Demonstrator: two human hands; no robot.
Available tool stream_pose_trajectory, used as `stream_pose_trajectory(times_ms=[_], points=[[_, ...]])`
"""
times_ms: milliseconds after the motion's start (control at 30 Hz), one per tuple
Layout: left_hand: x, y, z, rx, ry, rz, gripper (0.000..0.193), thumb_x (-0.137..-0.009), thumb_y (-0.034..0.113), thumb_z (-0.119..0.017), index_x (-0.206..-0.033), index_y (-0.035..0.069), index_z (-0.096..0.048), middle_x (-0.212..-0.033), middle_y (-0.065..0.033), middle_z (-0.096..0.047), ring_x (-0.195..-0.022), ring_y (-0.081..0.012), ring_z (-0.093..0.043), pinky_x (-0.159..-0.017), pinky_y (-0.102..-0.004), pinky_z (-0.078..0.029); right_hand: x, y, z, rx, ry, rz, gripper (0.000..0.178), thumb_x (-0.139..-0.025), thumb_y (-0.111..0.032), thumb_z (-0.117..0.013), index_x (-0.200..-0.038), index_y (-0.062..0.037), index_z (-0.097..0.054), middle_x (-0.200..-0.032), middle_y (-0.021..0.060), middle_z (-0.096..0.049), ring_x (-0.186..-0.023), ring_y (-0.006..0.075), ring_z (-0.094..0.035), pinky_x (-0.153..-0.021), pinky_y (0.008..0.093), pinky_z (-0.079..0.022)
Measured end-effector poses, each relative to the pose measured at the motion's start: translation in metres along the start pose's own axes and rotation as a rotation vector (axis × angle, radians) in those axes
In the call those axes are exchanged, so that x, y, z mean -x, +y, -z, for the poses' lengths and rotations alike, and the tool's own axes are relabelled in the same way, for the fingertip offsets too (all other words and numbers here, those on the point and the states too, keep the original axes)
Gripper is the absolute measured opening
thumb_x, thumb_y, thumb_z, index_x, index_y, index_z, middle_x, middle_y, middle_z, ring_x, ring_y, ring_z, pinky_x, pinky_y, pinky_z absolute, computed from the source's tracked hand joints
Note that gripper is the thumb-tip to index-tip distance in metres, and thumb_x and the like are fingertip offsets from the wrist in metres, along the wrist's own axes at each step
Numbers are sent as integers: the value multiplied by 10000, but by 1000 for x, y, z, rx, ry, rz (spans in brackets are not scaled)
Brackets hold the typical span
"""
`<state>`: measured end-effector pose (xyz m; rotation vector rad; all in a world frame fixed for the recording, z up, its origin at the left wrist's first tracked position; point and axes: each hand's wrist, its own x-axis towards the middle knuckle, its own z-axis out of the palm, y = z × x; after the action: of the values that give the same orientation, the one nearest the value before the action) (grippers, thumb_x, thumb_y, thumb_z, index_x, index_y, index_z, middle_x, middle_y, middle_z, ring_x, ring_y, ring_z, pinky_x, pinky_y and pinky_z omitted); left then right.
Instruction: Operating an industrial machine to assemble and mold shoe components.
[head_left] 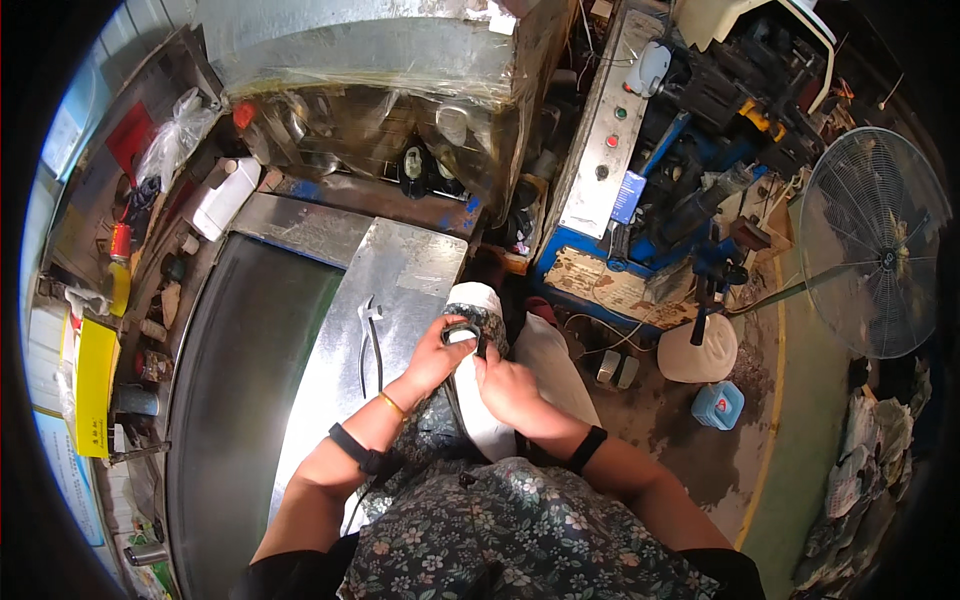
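Over my lap, my left hand grips a small dark ring-shaped part with a pale middle. Close by its lower right edge, the fingers of my right hand are pinched together. Something dark and tiny shows at their tips, too small to name. Under both hands lies white cloth across my knee. To the left, a pair of pliers with dark handles rests on the bare metal worktop. A floral apron covers my front.
A dark conveyor-like belt runs along the left. Ahead stand a film-wrapped metal housing and a machine panel with buttons. At right are a floor fan, a whitish jug, a blue basket and heaped material.
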<state>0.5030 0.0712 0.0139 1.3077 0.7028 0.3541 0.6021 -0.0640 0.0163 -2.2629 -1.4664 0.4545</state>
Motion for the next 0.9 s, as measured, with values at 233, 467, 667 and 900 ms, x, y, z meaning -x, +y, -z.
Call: stream_pose_trajectory(times_ms=[233,467,667,900], points=[[6,-3,-6,-208,-132,-52,393,-916,153,-667,-1270,50,-530,-1089,-30,-630,-1049,-139,-559,-956,-299,-443,50,63,-69,-759,47,185,576,-1044,-287,-388,-1518,-28,-190,-1304,208,-543,-1172,248,-558,-962,343,-444],[39,-28,-6,-371,537,54,667,-1034,491,-302,-1102,-85,-630,-969,-259,-689,-878,-339,-676,-784,-438,-515,13,-10,-17,-1025,-120,-261,645,-1020,-358,-416,-1516,-33,-159,-1297,299,-529,-1151,374,-574,-947,406,-457],[44,31,2,-1629,388,-278,385,-995,293,-429,-754,67,-626,-612,-130,-654,-508,-299,-653,-448,-428,-503,14,-36,-26,-772,-49,-210,755,-1008,-411,-406,-1496,57,-68,-1458,375,-276,-1307,501,-380,-1067,464,-364],[83,5,28,-1041,77,21,560,-1013,377,-388,-1383,-39,-323,-718,-271,-644,-663,-449,-644,-637,-532,-506,13,-26,-36,-1141,-98,-177,663,-1020,-304,-429,-1496,38,-120,-1468,322,-321,-1343,387,-397,-1090,410,-336]])
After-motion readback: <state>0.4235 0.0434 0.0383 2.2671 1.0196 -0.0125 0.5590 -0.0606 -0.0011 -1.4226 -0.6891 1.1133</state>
